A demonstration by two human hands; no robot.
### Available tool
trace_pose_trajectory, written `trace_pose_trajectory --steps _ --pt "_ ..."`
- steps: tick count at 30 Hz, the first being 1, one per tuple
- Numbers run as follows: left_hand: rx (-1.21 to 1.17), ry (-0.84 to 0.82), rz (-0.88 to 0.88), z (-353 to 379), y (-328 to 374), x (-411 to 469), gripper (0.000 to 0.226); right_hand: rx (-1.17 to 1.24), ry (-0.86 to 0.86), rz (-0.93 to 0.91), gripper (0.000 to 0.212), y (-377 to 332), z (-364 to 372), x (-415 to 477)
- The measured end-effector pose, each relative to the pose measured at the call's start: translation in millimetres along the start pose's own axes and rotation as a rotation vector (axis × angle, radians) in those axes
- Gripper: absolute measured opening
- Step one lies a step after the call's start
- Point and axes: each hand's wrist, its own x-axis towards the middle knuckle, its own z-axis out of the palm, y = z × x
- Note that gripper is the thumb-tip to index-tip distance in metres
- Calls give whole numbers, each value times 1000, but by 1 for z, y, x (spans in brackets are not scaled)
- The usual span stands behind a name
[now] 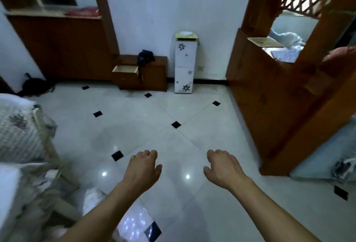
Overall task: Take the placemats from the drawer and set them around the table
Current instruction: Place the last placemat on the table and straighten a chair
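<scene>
A small brown cabinet (152, 76) stands against the far wall, and its top left drawer (125, 68) is pulled out; the drawer's inside looks pale and I cannot tell what lies in it. My left hand (143, 168) and my right hand (224, 168) hang low in front of me over the tiled floor, far from the cabinet. Both hold nothing, with the fingers loosely curled downward and apart. No placemat shows clearly in the blurred view.
A white flowered water-dispenser stand (185, 64) is right of the cabinet. A wooden partition with lattice (273, 79) fills the right side. A covered chair or table edge (21, 131) is at my left. A dark bag (145, 57) lies on the cabinet.
</scene>
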Motion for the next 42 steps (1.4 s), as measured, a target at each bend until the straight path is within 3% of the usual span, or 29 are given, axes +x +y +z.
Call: trace_pose_trajectory --steps 8,13,28,35,42 --pt "73 56 -280 -13 -8 84 31 36 -14 -276 30 23 -28 165" --pt "98 84 -342 -13 -39 155 28 34 7 -357 34 8 -33 265" --pt "55 101 -216 -37 -201 506 33 22 16 -187 24 -23 -62 598" --pt "63 59 -282 -36 -276 618 37 90 -35 -212 27 -53 -39 754" --pt "116 42 -431 -45 -372 743 36 96 -55 -368 21 -114 -21 956"
